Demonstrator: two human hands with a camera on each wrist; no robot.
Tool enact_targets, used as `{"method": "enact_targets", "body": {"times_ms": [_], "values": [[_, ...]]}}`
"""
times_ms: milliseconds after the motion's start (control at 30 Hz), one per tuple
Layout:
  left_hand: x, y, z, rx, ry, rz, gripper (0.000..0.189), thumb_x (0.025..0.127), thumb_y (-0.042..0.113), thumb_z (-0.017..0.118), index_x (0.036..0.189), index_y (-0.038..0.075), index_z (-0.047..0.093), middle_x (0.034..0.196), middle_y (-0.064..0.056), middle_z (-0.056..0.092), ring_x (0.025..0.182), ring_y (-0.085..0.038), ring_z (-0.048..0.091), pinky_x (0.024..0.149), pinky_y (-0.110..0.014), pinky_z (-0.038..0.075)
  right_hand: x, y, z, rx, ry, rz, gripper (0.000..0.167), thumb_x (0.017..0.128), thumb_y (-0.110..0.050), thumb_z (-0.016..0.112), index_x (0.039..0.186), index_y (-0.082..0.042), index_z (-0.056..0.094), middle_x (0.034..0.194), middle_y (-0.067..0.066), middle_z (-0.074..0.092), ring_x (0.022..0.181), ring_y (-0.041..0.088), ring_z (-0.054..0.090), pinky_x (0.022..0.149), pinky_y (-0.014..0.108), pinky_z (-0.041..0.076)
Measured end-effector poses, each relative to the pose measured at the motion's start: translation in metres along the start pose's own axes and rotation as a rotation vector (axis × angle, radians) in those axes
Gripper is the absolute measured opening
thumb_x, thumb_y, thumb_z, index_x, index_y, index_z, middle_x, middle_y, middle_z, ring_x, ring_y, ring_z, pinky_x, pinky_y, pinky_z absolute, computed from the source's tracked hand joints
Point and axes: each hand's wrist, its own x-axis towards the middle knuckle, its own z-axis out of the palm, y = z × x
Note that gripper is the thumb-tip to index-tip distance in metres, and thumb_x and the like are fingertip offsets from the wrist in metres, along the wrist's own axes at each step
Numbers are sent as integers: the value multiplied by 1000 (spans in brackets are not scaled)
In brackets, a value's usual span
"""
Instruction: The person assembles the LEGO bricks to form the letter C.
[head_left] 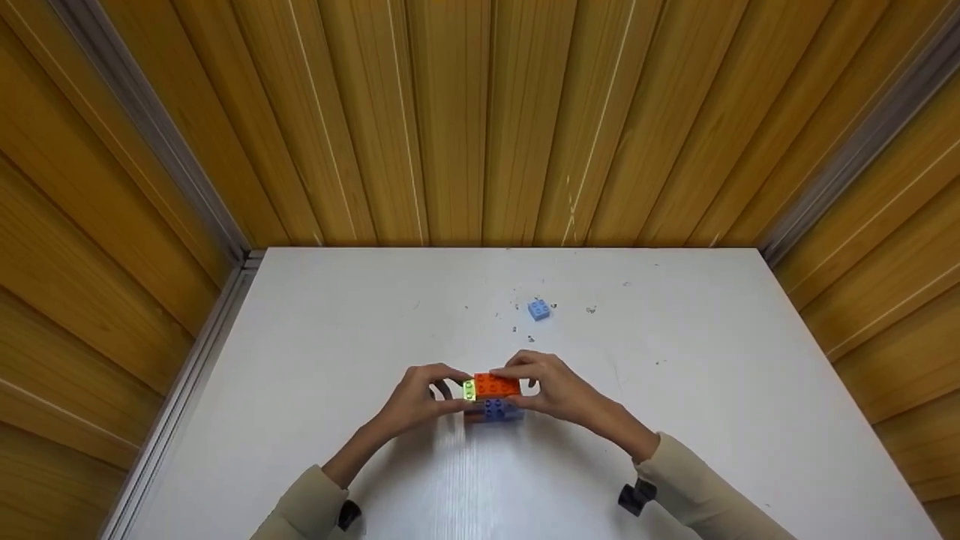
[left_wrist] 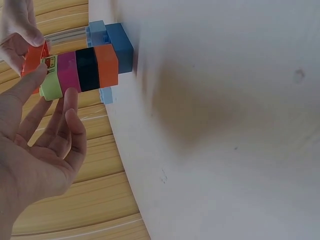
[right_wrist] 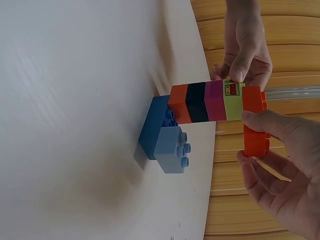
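Note:
A column of toy building bricks rises from a dark blue brick (right_wrist: 154, 127) on the table: orange (right_wrist: 180, 102), black (right_wrist: 197, 102), magenta (right_wrist: 215, 100), and light green (right_wrist: 233, 102) with a printed picture. At the top is a longer orange-red brick (head_left: 495, 385), sticking out to the right. My left hand (head_left: 420, 390) pinches the light green brick between thumb and fingers. The orange-red brick is gripped by my right hand (head_left: 559, 386) at its right part. Beside the column, a light blue brick (right_wrist: 169, 150) sits on the dark blue one.
A loose light blue brick (head_left: 538, 310) lies farther back on the white table (head_left: 337, 315), among small dark marks. Wood-look panels (head_left: 450, 120) stand behind the table and at both sides, with grey metal rails (head_left: 172, 142) at the corners.

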Motion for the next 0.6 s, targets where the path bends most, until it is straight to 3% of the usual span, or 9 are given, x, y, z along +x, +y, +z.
{"method": "enact_targets", "body": {"times_ms": [133, 367, 500, 600], "values": [[0, 2, -1, 3, 0, 6, 32, 84, 16, 84, 114, 8, 77, 107, -8, 78, 79, -12, 70, 73, -36, 60, 3, -5, -2, -41, -19, -19, 45, 90, -10, 78, 133, -14, 69, 111, 7, 67, 99, 18, 62, 86, 38, 58], [1, 1, -5, 14, -3, 11, 32, 84, 16, 84, 115, 8, 77, 104, -7, 78, 79, -14, 69, 73, -29, 58, 7, -6, -2, -59, -18, -32, 44, 89, -9, 79, 131, -13, 70, 108, 7, 66, 97, 18, 62, 85, 33, 56], [0, 2, -7, 22, 1, -8, 33, 84, 18, 84, 116, 9, 77, 104, -6, 78, 80, -14, 68, 72, -25, 56, 5, -4, -3, -52, -18, 6, 49, 90, -17, 79, 137, -18, 67, 119, 5, 68, 108, 21, 64, 95, 42, 55], [0, 1, -7, 32, -5, -24, 34, 84, 18, 84, 116, 9, 77, 106, -6, 78, 79, -11, 68, 72, -26, 55, 3, 2, -6, 12, -19, 29, 57, 91, -27, 78, 145, -19, 60, 132, 6, 67, 121, 27, 63, 102, 51, 52]]}}
